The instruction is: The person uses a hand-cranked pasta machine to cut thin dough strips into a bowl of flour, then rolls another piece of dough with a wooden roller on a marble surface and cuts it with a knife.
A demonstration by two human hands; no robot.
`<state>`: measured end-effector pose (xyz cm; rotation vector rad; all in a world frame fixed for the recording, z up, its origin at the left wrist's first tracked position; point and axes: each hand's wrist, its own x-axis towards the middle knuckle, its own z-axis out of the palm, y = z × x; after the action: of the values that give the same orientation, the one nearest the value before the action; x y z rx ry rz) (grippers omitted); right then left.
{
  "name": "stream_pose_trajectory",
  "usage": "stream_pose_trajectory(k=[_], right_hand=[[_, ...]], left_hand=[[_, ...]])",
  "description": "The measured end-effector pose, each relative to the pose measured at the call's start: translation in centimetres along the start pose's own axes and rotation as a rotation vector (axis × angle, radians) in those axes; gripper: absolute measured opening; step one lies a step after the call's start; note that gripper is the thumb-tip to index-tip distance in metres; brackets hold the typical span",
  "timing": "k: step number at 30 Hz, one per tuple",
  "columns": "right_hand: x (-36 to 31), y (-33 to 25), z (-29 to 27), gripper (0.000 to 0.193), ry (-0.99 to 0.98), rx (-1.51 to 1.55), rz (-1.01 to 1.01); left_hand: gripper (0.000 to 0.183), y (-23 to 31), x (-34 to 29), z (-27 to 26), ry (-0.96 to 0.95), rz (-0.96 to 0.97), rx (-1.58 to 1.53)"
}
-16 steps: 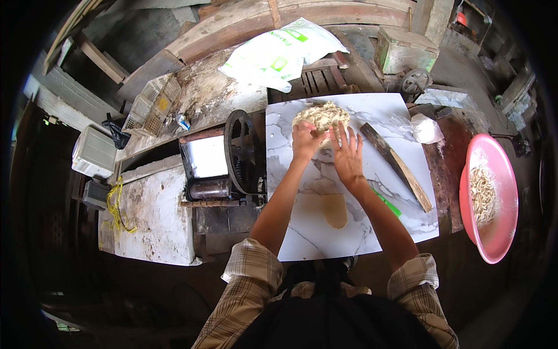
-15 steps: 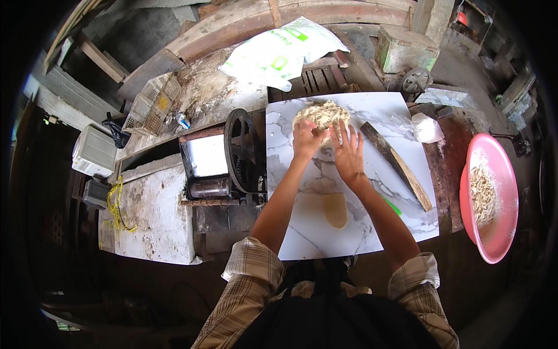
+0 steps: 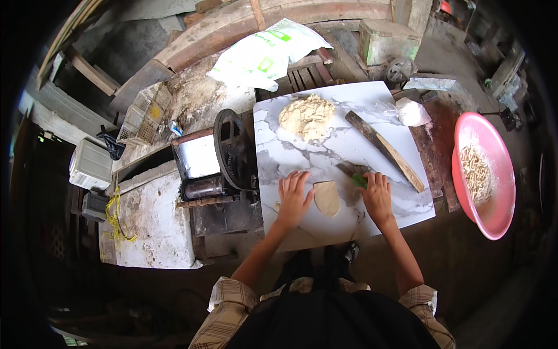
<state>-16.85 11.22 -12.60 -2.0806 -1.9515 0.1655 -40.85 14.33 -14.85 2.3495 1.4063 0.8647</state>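
A flat, pale piece of dough (image 3: 327, 199) lies near the front of a white marble-patterned board (image 3: 302, 232). Just left of it is my left hand (image 3: 294, 196), empty, with its fingers apart and the thumb close to the dough's edge. On the other side, my right hand (image 3: 379, 199) is closed on the handle of what looks like a green-handled knife (image 3: 359, 181). A dull flat blade seems to extend toward the far left, hard to tell from the board's grey veins. Farther back sits a lumpy mound of dough (image 3: 308, 117).
A long wooden stick (image 3: 386, 152) lies slanted on the board's right. Beyond it is a bag of white powder (image 3: 412, 112); a pink basin (image 3: 507, 192) with floury strands stands far right. On the left is a roller machine with a dark wheel (image 3: 229, 148). White sacks (image 3: 264, 55) lie behind.
Both hands have left the dough mound and come back toward me. The left is now beside the flat dough piece, and the right has taken hold of the green handle.
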Motion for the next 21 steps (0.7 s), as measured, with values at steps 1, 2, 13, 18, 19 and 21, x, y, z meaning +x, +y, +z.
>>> stream_pose_trajectory(k=[1, 2, 13, 18, 19, 21], right_hand=[[-0.3, -0.2, 0.8, 0.049, -0.002, -0.003, 0.012], [-0.3, -0.6, 1.2, 0.046, 0.056, 0.062, 0.006], [-5.0, -11.5, 0.7, 0.069, -0.078, 0.063, 0.005], [-5.3, -13.0, 2.0, 0.070, -0.053, 0.012, 0.055], [-5.3, -13.1, 2.1, 0.070, -0.051, 0.009, 0.059], [-5.3, -13.4, 2.3, 0.071, -0.060, -0.004, 0.092]], left_hand=[[0.052, 0.1, -1.0, 0.1, -0.066, 0.020, 0.063], [0.052, 0.2, -1.4, 0.0, -0.068, 0.023, 0.055], [0.054, -0.5, -2.4, -0.5, -0.096, 0.200, 0.016], [0.053, -1.4, -2.3, -0.8, -0.100, 0.249, -0.019], [0.053, -1.4, -2.2, -0.8, -0.118, 0.254, -0.011], [0.052, -1.5, -2.2, -0.8, -0.137, 0.256, -0.005]])
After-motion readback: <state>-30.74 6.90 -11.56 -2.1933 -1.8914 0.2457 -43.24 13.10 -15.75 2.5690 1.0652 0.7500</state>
